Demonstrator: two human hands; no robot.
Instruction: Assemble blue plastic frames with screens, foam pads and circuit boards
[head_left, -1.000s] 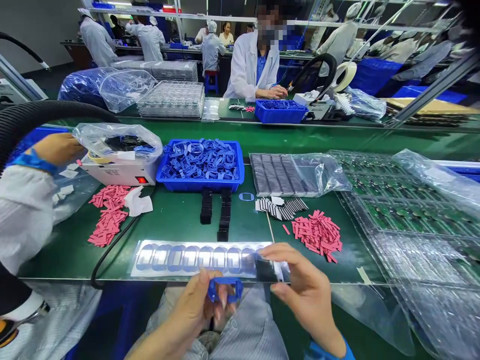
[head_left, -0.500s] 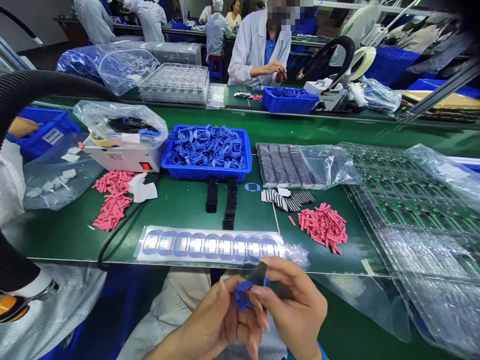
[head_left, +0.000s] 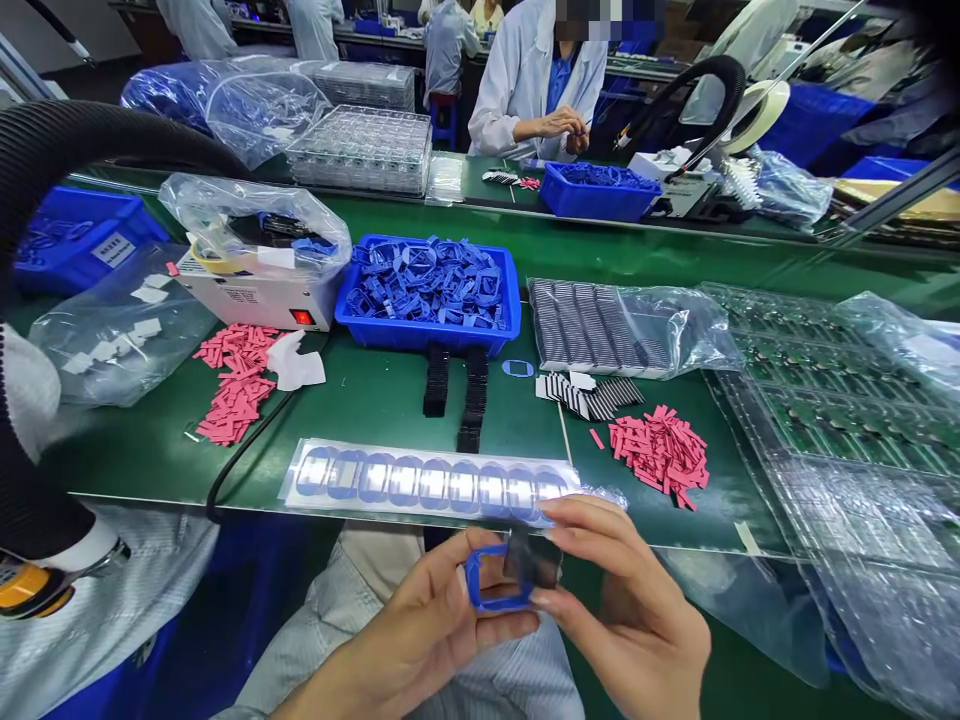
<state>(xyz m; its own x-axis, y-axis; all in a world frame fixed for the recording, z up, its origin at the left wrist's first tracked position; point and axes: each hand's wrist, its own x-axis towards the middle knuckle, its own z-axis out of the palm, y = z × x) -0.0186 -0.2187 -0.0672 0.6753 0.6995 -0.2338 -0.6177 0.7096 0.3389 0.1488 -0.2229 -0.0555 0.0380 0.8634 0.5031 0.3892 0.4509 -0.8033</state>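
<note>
My left hand (head_left: 420, 630) grips a blue plastic frame (head_left: 474, 585) by its left side, just below the table's front edge. A dark, see-through rectangular piece (head_left: 536, 560) overlaps the frame's right part. My right hand (head_left: 637, 610) pinches this piece between thumb and fingers, with the thumb close to the frame's lower right corner. Whether the piece sits in the frame or only lies across it, I cannot tell. Beyond my hands lies a clear sheet (head_left: 291, 488) bearing a row of blue-rimmed, rounded film pieces (head_left: 405, 480).
A blue bin (head_left: 427, 338) holds many blue frames. Stacks of black pieces (head_left: 472, 400), pink strips (head_left: 660, 455) (head_left: 236, 390), and a bagged pack of striped pieces (head_left: 600, 325) lie about. Clear trays with green circuit boards (head_left: 832, 420) stand right. A black hose (head_left: 45, 160) arches left; a co-worker (head_left: 525, 90) sits opposite.
The blue frame has turned to face me, showing its opening. My right hand has moved right and lower, its fingers spread around the dark piece. The view has shifted slightly.
</note>
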